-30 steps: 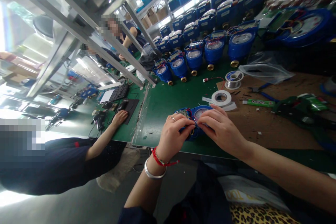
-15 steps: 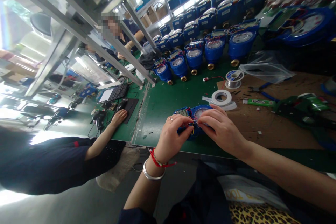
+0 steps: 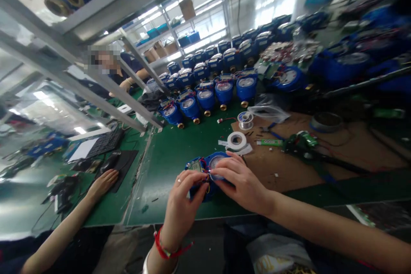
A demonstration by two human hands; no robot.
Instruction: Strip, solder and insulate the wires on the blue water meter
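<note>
Blue meter [image 3: 210, 163], near bench edge
Left hand [image 3: 184, 199] and right hand [image 3: 240, 182] both pinching its wires [image 3: 205, 173]; tape roll [image 3: 236, 140] just beyond.

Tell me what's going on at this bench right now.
A person is working with both hands on a blue water meter at the near edge of a green mat. The left hand and right hand meet over its small wires, pinching them between the fingertips. Behind it lie a roll of white tape, a solder spool and rows of blue meters. At the next station, a co-worker's hand rests by a dark mouse pad.
</note>
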